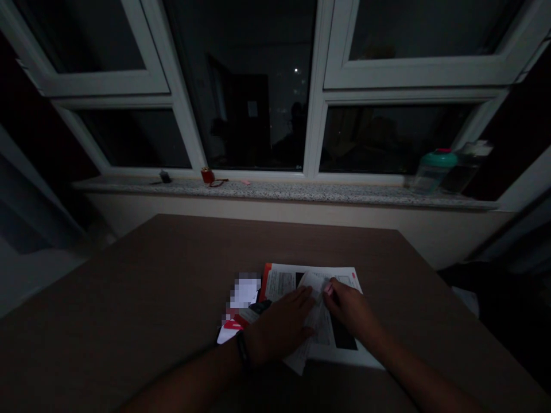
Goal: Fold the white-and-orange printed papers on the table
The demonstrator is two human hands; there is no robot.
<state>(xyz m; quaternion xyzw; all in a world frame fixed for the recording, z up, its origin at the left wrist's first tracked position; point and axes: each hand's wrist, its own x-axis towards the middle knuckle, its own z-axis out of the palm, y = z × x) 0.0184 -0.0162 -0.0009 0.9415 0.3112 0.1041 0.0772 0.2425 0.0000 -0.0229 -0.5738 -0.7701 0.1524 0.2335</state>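
Note:
A printed booklet (350, 358) with an orange edge lies on the brown table, and a loose white sheet of paper (317, 312) rests slantwise across it. My left hand (282, 324), with a dark band at the wrist, lies flat on this sheet with its fingers stretched out. At the sheet's upper right, my right hand (346, 301) is closed in a pinch round a small pink block (329, 288) that looks like an eraser. Its lower part is hidden by the fingers. Partly under my left forearm is a lit phone (244, 292), its screen blurred out.
The table (172, 275) reaches to the wall under a window. On the granite sill (275, 190) stand a small red jar (207, 175), a small dark object (165, 176), and a clear bottle with a teal lid (434, 171) beside another bottle (467, 166). The room is dim.

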